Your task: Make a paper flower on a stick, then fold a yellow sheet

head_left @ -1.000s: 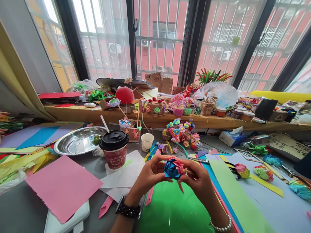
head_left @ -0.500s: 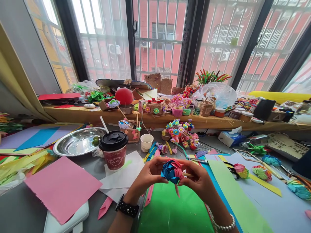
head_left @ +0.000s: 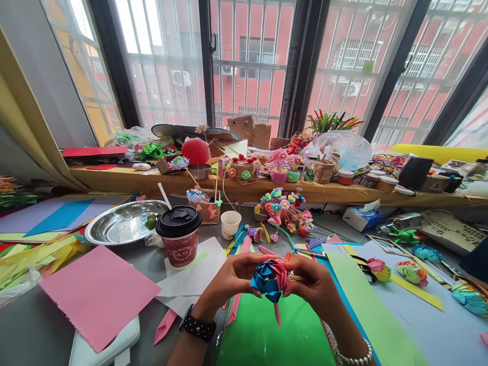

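A folded paper flower (head_left: 270, 278), blue on the left and pink on the right, is held up between both hands over a glossy green surface (head_left: 278, 335). My left hand (head_left: 232, 277) pinches its blue side, thumb below and fingers above. On the pink side my right hand (head_left: 310, 279) grips it the same way. A pale stick end pokes out by the right fingers, and a pink paper strip (head_left: 277, 315) hangs beneath the flower. How the parts join is hidden by my fingers.
Left of my hands stand a lidded coffee cup (head_left: 178, 239), a metal tray (head_left: 99, 231) and a pink paper sheet (head_left: 101, 297). A paper cup (head_left: 231, 223) and crocheted flowers (head_left: 284, 208) are behind. Finished paper flowers (head_left: 412, 271) and a green strip (head_left: 366, 300) lie to the right.
The flower and both hands have dropped slightly. The flower is tipped a little more toward me, and its hanging pink strip sits lower.
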`<state>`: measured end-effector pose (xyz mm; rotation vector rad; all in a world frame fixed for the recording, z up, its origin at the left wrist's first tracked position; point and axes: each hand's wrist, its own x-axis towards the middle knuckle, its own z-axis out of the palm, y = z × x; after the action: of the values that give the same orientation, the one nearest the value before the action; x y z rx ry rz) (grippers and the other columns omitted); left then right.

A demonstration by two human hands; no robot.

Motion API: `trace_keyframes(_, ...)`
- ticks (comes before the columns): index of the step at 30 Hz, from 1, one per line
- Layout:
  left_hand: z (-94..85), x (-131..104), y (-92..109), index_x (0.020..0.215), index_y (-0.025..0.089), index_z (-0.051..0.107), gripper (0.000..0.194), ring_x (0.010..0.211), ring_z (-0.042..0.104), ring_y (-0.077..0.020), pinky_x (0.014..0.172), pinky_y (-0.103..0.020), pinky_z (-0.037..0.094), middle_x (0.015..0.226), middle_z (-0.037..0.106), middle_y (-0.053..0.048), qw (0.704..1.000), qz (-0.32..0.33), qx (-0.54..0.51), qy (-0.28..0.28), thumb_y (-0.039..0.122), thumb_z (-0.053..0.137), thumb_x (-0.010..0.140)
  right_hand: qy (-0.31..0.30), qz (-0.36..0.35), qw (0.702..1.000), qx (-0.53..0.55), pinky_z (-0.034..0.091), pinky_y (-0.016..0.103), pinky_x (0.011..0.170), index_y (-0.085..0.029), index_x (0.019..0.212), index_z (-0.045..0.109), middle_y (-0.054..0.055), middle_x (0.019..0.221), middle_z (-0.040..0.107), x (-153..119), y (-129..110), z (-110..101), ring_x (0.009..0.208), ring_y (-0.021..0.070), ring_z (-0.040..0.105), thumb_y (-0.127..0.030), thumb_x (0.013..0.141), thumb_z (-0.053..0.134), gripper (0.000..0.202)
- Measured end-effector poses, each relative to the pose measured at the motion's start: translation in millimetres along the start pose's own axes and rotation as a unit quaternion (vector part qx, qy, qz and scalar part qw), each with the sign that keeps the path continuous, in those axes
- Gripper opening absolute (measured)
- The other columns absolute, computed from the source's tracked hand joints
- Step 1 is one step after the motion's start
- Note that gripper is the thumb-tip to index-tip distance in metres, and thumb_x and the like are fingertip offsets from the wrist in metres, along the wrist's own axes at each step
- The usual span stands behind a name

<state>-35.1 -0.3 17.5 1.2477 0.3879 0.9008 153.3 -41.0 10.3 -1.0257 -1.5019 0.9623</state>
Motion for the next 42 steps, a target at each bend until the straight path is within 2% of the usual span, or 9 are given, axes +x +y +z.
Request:
trace_keyframes(3,-0.9,-1,-1,0.092,0.019,0.066,0.051,0.100,0.053,-0.0285,0.086,-0.036,0.040,0.107,0.061,-0.009,1.000,-0.002,0.005,-0.007,0.015,0.080,0.043,0.006,-0.016,1.000,-0.009,0.042,0.021,0.045,-0.016,0.079,0.063,0.000,0.066,0.056,-1,0,1,0.051,0.0099,0.048,-0.045,0.053,0.072,0.040)
trace_keyframes(9,3.6,-1,-3,0.119,0.027,0.047,0.052,0.111,0.045,-0.0243,0.092,-0.035,0.034,0.122,0.050,-0.006,0.999,0.025,-0.003,-0.019,0.024,0.064,0.069,0.048,-0.053,0.990,-0.118,0.039,0.020,0.044,-0.019,0.104,0.054,0.001,0.072,0.057,-1,-1,7,0.051,0.0084,0.043,-0.038,0.066,0.065,0.044)
trace_keyframes(14,11.2,-1,-1,0.123,0.031,0.039,0.071,0.108,0.046,-0.0252,0.088,-0.035,0.039,0.126,0.044,-0.006,0.999,0.032,-0.014,-0.042,0.018,0.070,0.061,0.087,-0.079,0.975,-0.191,0.036,0.019,0.043,-0.020,0.106,0.052,0.000,0.074,0.055,1,0,11,0.047,0.0072,0.038,-0.038,0.072,0.059,0.040)
trace_keyframes(20,10.4,3,-3,0.119,0.029,0.044,0.067,0.076,0.058,-0.0166,0.058,-0.023,0.049,0.113,0.053,-0.005,0.999,-0.013,0.038,0.014,0.010,0.069,0.059,0.042,-0.069,0.975,-0.205,0.038,0.019,0.047,-0.022,0.120,0.042,-0.001,0.075,0.053,1,1,11,0.051,0.0085,0.041,-0.037,0.071,0.060,0.054)
trace_keyframes(24,6.4,3,-3,0.112,0.026,0.053,0.064,0.082,0.058,-0.0194,0.062,-0.026,0.050,0.113,0.054,-0.005,0.998,-0.021,0.047,0.028,0.006,0.070,0.053,0.005,-0.067,0.980,-0.190,0.041,0.020,0.047,-0.024,0.121,0.044,-0.002,0.071,0.054,0,1,9,0.053,0.0094,0.045,-0.038,0.069,0.061,0.056)
trace_keyframes(29,4.7,2,0,0.105,0.024,0.060,0.062,0.094,0.054,-0.0240,0.072,-0.027,0.048,0.107,0.059,-0.004,0.996,0.003,0.074,0.043,0.005,0.074,0.048,0.014,-0.067,0.986,-0.155,0.043,0.021,0.048,-0.022,0.111,0.054,0.000,0.072,0.057,0,1,7,0.056,0.0116,0.049,-0.041,0.067,0.062,0.048)
trace_keyframes(34,3.2,2,0,0.103,0.023,0.062,0.062,0.091,0.055,-0.0242,0.075,-0.029,0.046,0.097,0.063,-0.005,0.995,0.018,0.083,0.045,0.009,0.077,0.044,0.019,-0.084,0.979,-0.183,0.041,0.022,0.050,-0.022,0.098,0.061,0.001,0.075,0.058,1,0,5,0.058,0.0120,0.050,-0.040,0.066,0.065,0.037)
trace_keyframes(38,4.8,4,-1,0.100,0.022,0.063,0.056,0.095,0.053,-0.0255,0.079,-0.033,0.045,0.102,0.060,-0.006,0.993,0.033,0.095,0.058,0.011,0.077,0.046,0.023,-0.084,0.977,-0.192,0.041,0.022,0.050,-0.022,0.101,0.059,0.001,0.077,0.058,2,-1,6,0.057,0.0115,0.049,-0.040,0.068,0.062,0.038)
trace_keyframes(42,9.7,4,0,0.095,0.021,0.065,0.051,0.094,0.052,-0.0232,0.077,-0.028,0.046,0.099,0.059,-0.005,0.989,0.071,0.104,0.082,0.008,0.075,0.047,0.026,-0.076,0.980,-0.184,0.041,0.022,0.051,-0.022,0.108,0.054,0.002,0.082,0.057,1,0,8,0.058,0.0115,0.048,-0.040,0.071,0.060,0.041)
